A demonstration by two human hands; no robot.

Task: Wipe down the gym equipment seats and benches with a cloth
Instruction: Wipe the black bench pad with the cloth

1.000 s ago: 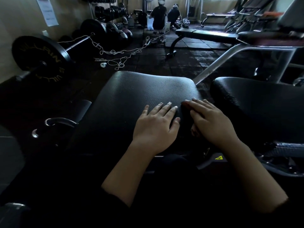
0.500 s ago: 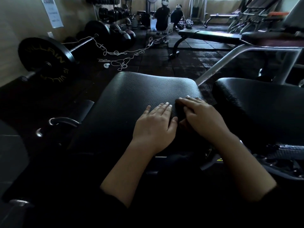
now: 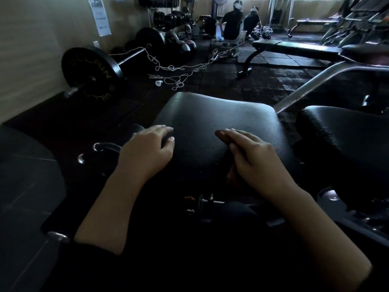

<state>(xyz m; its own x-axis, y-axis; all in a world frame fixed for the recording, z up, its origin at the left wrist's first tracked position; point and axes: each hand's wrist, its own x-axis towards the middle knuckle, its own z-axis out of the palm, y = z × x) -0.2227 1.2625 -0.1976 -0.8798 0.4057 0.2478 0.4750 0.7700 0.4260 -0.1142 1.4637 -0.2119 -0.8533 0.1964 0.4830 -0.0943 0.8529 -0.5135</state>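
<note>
Wiping step on the near textured seat pad (image 3: 212, 131). Left hand (image 3: 147, 150) rests on the pad's left edge, fingers loosely curled, empty. Right hand (image 3: 250, 157) presses flat right of centre; dark cloth (image 3: 231, 175) barely visible beneath. Next, likely: sweep across, then the right-hand seat (image 3: 345, 133).

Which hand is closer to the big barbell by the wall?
The left hand. It rests at the seat pad's left edge, on the barbell's side. The right hand lies on the pad's right part, farther away.
</note>
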